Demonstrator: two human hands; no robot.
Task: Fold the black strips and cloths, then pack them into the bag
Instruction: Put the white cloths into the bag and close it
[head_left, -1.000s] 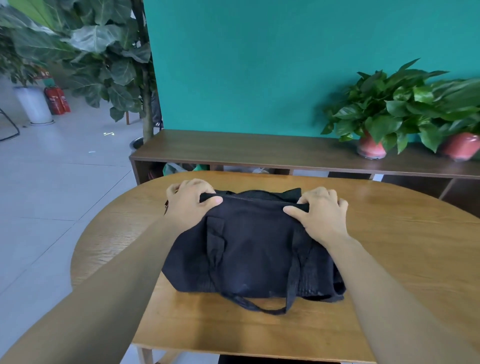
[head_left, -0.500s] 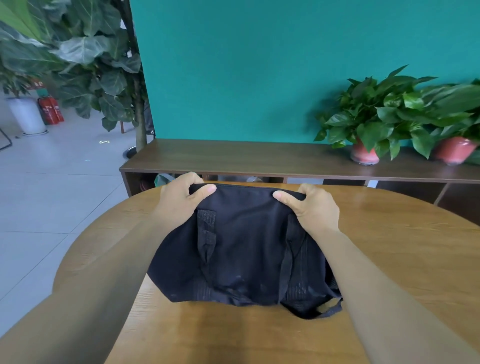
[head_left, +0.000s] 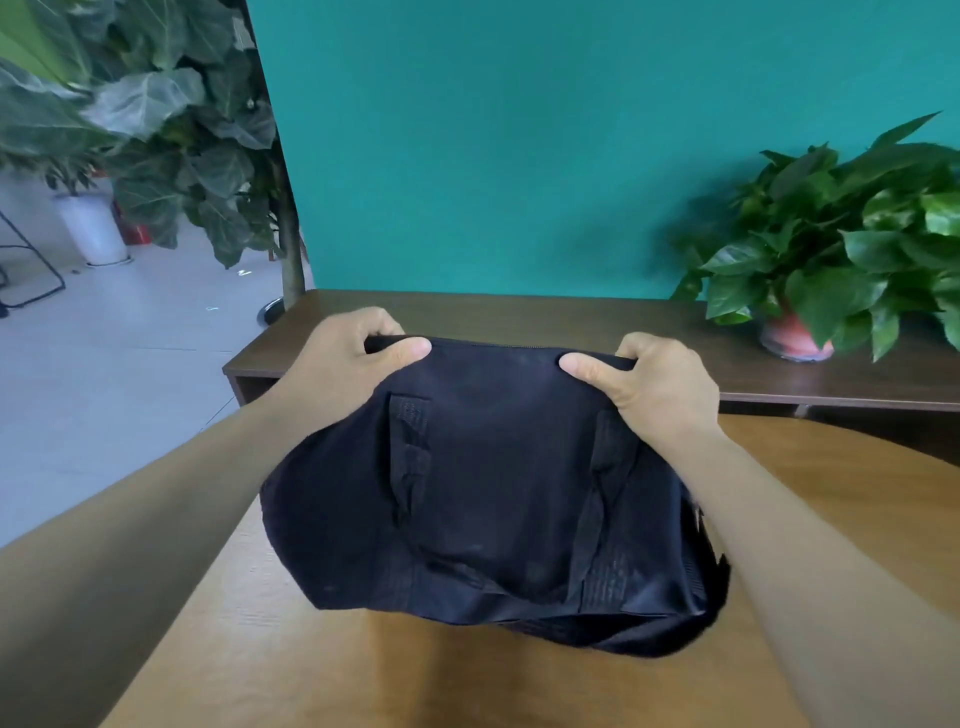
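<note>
Black bag (head_left: 493, 499) hangs between both hands, its top edge pulled taut from one to the other and its body sagging below them to the bench (head_left: 322, 670), where its underside seems to rest. Left hand (head_left: 345, 358) grasps the left end of that edge, thumb on the near face and fingers curled over the far side. Right hand (head_left: 660, 387) grips the right end the same way, thumb pointing inward. One bag shows, with two strap ends sewn down its near face, one below each hand. No loose strips or cloths are visible. Beyond the hands runs a dark shelf (head_left: 545, 322) carrying one potted plant (head_left: 831, 260), past the right hand.
</note>
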